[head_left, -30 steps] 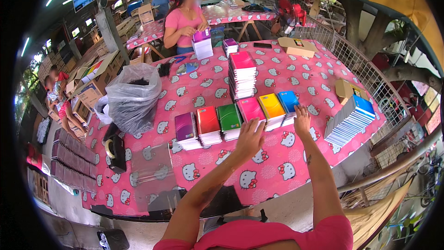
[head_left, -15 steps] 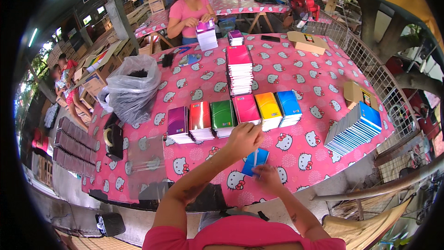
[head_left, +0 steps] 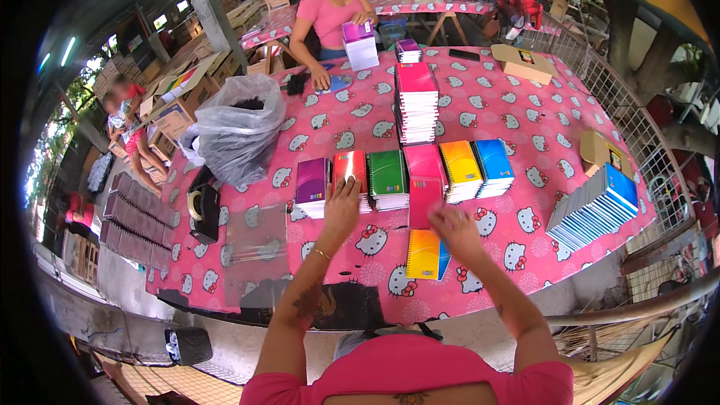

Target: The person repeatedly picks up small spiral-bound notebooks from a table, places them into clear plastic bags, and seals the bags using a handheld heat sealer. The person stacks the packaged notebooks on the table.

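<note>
My left hand (head_left: 343, 199) rests with stretched fingers on the near part of the red spiral notebook (head_left: 349, 164) that tops its stack. At the right edge of a pink notebook (head_left: 425, 196), my right hand (head_left: 454, 229) has its fingers closed, slightly blurred. That notebook is in front of the pink stack (head_left: 422, 160). Below it, a yellow notebook (head_left: 423, 256) overlaps a blue notebook (head_left: 445, 261), which shows only at its right side. The row of stacks also has purple (head_left: 312, 180), green (head_left: 386, 172), yellow (head_left: 460, 163) and blue (head_left: 493, 160) covers.
A taller pink stack (head_left: 416, 82) stands behind the row. Blue notebooks (head_left: 592, 202) lean in a long pile at right. A plastic bag (head_left: 240, 135) and a tape dispenser (head_left: 204, 206) are at left. Across the table (head_left: 525, 127), a co-worker (head_left: 334, 11) stands beside purple-covered notebooks (head_left: 361, 46).
My left hand has moved left onto the red stack. A yellow notebook now lies over the blue one, and a pink notebook is by my right hand. The co-worker's hand has reached down to the table.
</note>
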`<state>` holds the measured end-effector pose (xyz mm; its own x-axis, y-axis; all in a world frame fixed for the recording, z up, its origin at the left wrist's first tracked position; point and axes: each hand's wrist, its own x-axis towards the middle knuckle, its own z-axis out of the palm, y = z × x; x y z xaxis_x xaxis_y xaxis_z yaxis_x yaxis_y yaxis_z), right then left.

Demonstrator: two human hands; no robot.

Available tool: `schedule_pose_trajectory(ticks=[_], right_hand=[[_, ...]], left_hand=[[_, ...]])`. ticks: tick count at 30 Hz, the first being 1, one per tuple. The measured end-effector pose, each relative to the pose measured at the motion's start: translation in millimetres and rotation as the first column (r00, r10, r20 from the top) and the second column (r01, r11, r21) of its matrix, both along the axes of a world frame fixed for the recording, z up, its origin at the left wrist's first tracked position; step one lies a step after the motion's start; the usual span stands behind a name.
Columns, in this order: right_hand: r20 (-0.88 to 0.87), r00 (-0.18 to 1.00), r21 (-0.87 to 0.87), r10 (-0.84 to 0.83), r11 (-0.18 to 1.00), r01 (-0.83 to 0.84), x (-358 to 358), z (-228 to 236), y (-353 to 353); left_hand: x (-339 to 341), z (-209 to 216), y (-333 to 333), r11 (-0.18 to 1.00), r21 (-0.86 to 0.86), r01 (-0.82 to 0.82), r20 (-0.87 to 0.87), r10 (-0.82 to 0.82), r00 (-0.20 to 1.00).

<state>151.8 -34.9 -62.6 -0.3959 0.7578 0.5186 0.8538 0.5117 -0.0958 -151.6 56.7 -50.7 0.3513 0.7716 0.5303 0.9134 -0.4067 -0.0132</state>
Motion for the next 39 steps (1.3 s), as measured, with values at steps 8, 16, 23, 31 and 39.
schedule_pose_trajectory(ticks=[8,16,23,31,39], right_hand=[[-0.217,0.968,-0.247,-0.13,0.966,0.074,14,-45,-63],[-0.162,0.94,-0.062,-0.3,0.954,0.294,38,-1,71],[-0.447,0.857,0.099,-0.257,0.938,0.332,60,14,52],[-0.795,0.601,-0.274,-0.079,0.932,-0.239,28,-58,-14],[-0.548,0.807,-0.283,-0.221,0.957,0.069,55,-66,11]], left_hand=[[33,129,-58,0.972,-0.168,0.163,0.215,-0.125,0.969],[122,31,-14,0.42,-0.879,0.225,0.144,-0.216,0.966],[103,12,-30,0.843,-0.439,0.31,0.247,-0.218,0.944],[57,17,0,0.94,0.085,0.331,0.15,-0.341,0.928],[75,-67,-149,0.771,-0.164,0.615,0.176,-0.591,0.787]])
